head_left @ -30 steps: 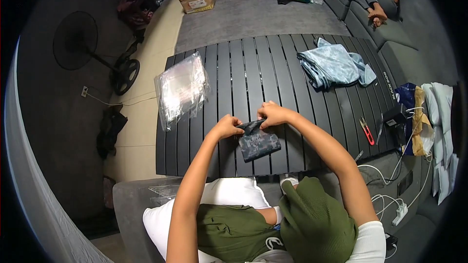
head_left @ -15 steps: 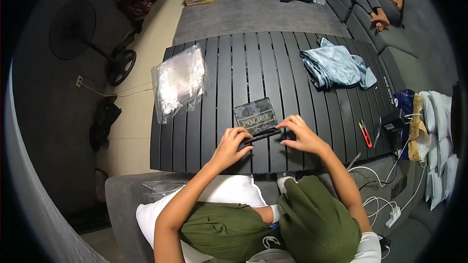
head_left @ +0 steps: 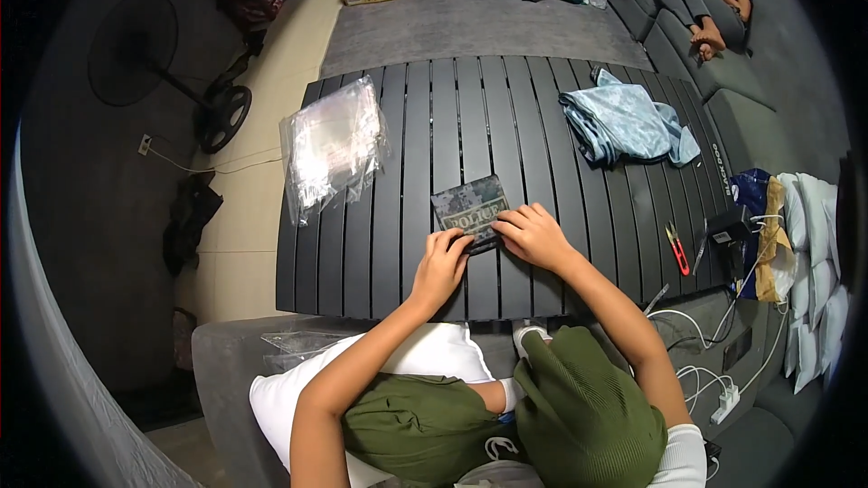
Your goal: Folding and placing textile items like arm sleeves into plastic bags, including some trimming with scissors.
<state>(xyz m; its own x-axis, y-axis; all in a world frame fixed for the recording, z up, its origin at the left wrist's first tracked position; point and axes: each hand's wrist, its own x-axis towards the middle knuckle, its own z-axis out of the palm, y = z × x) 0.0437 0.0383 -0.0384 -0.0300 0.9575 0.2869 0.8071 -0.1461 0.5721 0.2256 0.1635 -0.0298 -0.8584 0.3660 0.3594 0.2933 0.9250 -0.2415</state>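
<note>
A flat, squarish camouflage piece (head_left: pixel 475 198) in dark grey and green, with a printed panel across it, lies on the black slatted table (head_left: pixel 389 262). I cannot tell whether it is a folded cloth or a wallet. My left hand (head_left: pixel 439 264) grips its near left corner, the fingers bent over the edge. At its right side my right hand (head_left: pixel 537 237) holds the near right edge, fingertips on the printed panel. The fingers hide part of the near edge.
Clear plastic bags (head_left: pixel 334 145) lie at the table's left. Light-blue patterned cloth (head_left: pixel 624 117) is crumpled at the far right, with red-handled thread snips (head_left: pixel 677 249) nearer. White cables and a power strip (head_left: pixel 726 405) are right of the table. A person (head_left: pixel 714 0) reclines on the sofa.
The raised dark strip at the piece's near edge now lies down flat. My right hand has moved left and slightly up onto the piece; my left hand has shifted slightly.
</note>
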